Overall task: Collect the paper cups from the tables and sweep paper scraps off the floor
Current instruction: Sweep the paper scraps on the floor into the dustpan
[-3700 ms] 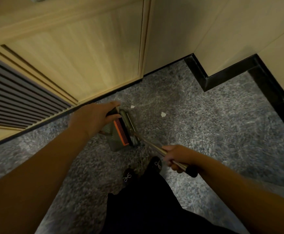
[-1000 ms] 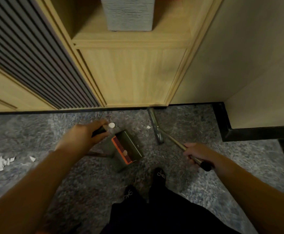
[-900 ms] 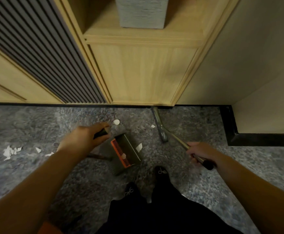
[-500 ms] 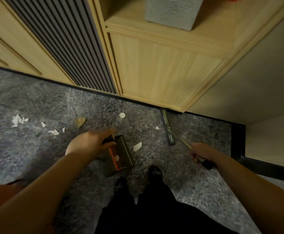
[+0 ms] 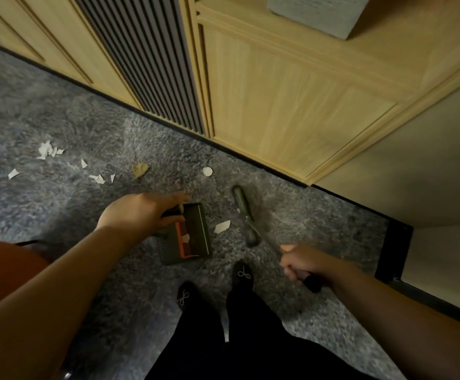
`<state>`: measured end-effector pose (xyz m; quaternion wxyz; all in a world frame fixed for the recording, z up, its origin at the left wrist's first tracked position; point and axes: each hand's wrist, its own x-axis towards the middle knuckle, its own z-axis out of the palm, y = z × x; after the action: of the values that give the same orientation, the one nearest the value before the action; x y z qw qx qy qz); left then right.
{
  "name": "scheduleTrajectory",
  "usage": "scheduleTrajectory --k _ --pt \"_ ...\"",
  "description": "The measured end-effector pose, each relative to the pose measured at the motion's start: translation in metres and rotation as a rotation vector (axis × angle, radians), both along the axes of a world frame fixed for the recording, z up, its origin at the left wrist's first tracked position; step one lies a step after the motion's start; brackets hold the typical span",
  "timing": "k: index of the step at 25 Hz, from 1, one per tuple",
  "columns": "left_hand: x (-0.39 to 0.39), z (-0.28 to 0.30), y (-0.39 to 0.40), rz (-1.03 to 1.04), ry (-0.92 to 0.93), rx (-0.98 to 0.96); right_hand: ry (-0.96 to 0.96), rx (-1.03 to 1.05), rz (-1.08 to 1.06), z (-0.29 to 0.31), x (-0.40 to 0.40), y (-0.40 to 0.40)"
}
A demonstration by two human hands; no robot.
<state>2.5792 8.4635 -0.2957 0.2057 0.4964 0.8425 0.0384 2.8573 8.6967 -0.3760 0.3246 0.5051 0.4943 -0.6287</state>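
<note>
Grey carpeted floor (image 5: 59,127) below a wooden cabinet (image 5: 291,111). My view has swung left since half a second ago, revealing more paper scraps (image 5: 48,150). Left hand (image 5: 144,212) grips the dustpan (image 5: 189,234); right hand (image 5: 304,263) grips the broom (image 5: 246,218), one scrap (image 5: 222,226) lying between them.

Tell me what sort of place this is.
Probably an indoor office or meeting room: grey carpet littered with paper scraps, light wood cabinets along the wall, and a slatted panel between them.
</note>
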Motion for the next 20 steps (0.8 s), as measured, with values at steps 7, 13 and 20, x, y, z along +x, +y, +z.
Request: scheduleTrajectory --k 7,13,20 --pt "0.001 -0.007 -0.014 0.022 0.015 0.029 -0.008 -0.287 -0.014 0.011 -0.035 -0.067" --pt "-0.010 -0.012 -0.055 0.008 -0.029 0.156 -0.014 -0.265 0.046 0.018 -0.041 -0.073" --pt "-0.024 -0.014 -0.098 0.076 0.036 0.165 0.014 -0.144 0.138 0.041 -0.054 -0.075"
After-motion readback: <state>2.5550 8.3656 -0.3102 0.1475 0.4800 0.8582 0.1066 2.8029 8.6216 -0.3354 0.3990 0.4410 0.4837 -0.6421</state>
